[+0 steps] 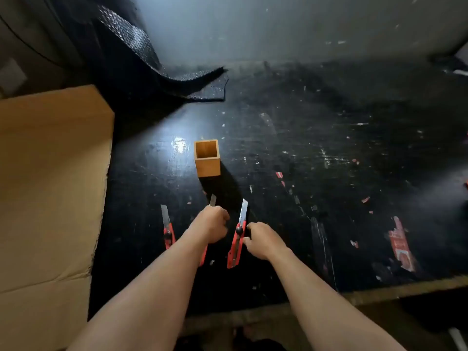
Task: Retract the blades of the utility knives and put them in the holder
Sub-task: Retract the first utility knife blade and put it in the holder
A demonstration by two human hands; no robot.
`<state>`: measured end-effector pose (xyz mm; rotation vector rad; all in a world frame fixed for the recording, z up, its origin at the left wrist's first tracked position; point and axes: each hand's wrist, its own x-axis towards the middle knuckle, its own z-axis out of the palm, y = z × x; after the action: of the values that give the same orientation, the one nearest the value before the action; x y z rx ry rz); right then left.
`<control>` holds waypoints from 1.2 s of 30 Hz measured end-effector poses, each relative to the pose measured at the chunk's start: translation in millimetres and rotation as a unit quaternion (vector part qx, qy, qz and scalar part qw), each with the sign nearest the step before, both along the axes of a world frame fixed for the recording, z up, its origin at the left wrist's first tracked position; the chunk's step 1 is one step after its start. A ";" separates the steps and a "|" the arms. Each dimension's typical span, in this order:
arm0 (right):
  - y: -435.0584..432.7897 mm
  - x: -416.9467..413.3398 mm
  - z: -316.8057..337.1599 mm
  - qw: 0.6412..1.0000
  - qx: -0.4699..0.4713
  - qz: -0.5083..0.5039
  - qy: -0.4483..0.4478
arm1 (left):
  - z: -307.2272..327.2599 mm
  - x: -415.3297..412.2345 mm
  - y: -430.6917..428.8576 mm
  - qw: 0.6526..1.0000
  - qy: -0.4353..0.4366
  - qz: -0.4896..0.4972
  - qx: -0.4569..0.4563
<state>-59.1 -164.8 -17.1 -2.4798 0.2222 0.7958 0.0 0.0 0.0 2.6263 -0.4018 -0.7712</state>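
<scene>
- Head view shows three red knives lying on the black desk (316, 153), all with blades out and pointing towards the wooden holder (207, 158), which stands upright and empty just beyond them.
- The left hand (211, 224) is curled into a fist around the middle knife (212, 200); only its blade tip and a strip of red handle show.
- The right hand (263, 240) rests beside the right knife (237, 236), fingers (249, 226) loosely bent and touching its handle edge, not yet pinching it.
- The left knife (167, 230) lies untouched, apart from both hands.
- These knives look light and stiff, with slim plastic bodies; the bare blades are sharp and snap easily.
- The safest hold is likely on the red handle behind the black knob, thumb on that knob to slide the blade in.
</scene>
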 end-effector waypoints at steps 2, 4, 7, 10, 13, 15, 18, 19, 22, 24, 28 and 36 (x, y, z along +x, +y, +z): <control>3.6 -3.6 -4.2 1.000 0.005 -0.018 -0.011 | -7.7 -3.8 -1.9 1.000 0.023 0.008 -0.005; 8.4 -13.7 -9.0 0.998 0.018 -0.054 -0.019 | -13.3 -13.8 -6.0 0.999 0.045 0.018 -0.004; 15.4 -28.2 -20.6 0.988 0.070 -0.135 -0.040 | -27.4 -23.3 -13.3 0.996 0.070 0.050 -0.030; 21.0 -39.2 -30.2 0.969 0.117 -0.216 -0.041 | -37.1 -35.9 -22.3 0.988 0.066 0.123 -0.063; 21.9 -45.5 -34.1 0.943 0.168 -0.281 -0.051 | -46.4 -45.1 -26.5 0.971 0.089 0.188 -0.114; 19.1 -49.7 -34.0 0.923 0.209 -0.319 -0.054 | -51.2 -47.1 -26.6 0.952 0.128 0.231 -0.155; 14.1 -51.1 -28.6 0.901 0.252 -0.346 -0.066 | -48.5 -47.9 -26.7 0.926 0.152 0.277 -0.209; 11.5 -48.8 -24.6 0.896 0.264 -0.349 -0.073 | -43.7 -47.2 -27.1 0.918 0.148 0.286 -0.230; 3.6 -34.4 -3.8 0.883 0.313 -0.337 -0.091 | -19.2 -38.8 -27.3 0.893 0.144 0.309 -0.293; 1.5 -22.8 13.4 0.879 0.342 -0.314 -0.109 | -0.4 -30.0 -23.5 0.877 0.138 0.316 -0.336; 9.4 4.2 50.5 0.865 0.392 -0.274 -0.154 | 46.4 -10.5 -8.1 0.848 0.119 0.308 -0.414; 48.1 57.2 126.8 0.857 0.424 -0.183 -0.228 | 135.0 28.5 41.9 0.819 0.072 0.300 -0.484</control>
<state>-1.9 -116.6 109.7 -1.6281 0.1208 0.0681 28.5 41.9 135.0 1.5537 0.0974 -0.3701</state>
